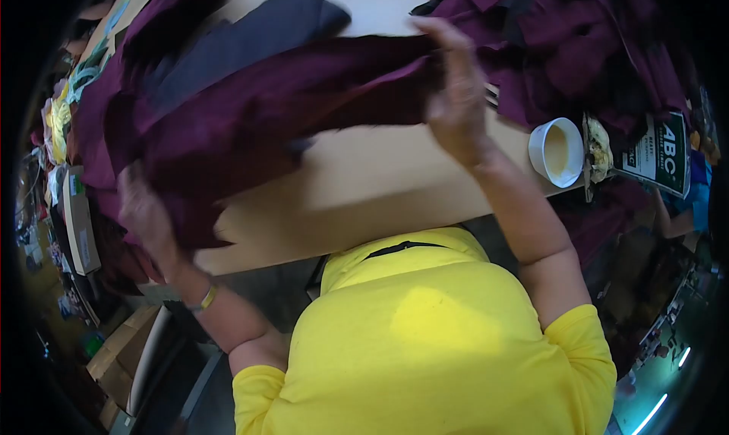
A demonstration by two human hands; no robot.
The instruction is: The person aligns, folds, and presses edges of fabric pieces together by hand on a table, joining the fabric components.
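A long piece of maroon cloth (304, 82) stretches between my two hands, raised over the table and blurred by motion. Its right end lies in the gap between the thumb and fingers of my right hand (459, 105); the index finger points up and away. At the lower left, my left hand (148, 211) is closed at the cloth's near edge, its fingertips smeared and partly hidden. Behind the raised cloth, a dark grey-blue fabric piece (262, 40) rests on the table (364, 181).
More maroon fabric (562, 52) is heaped at the right back. A white bowl of tan liquid (557, 152) stands at the table's right edge, near a dark box marked ABC (668, 154). Cardboard boxes (125, 355) sit low at left. Another person's arm (672, 219) shows far right.
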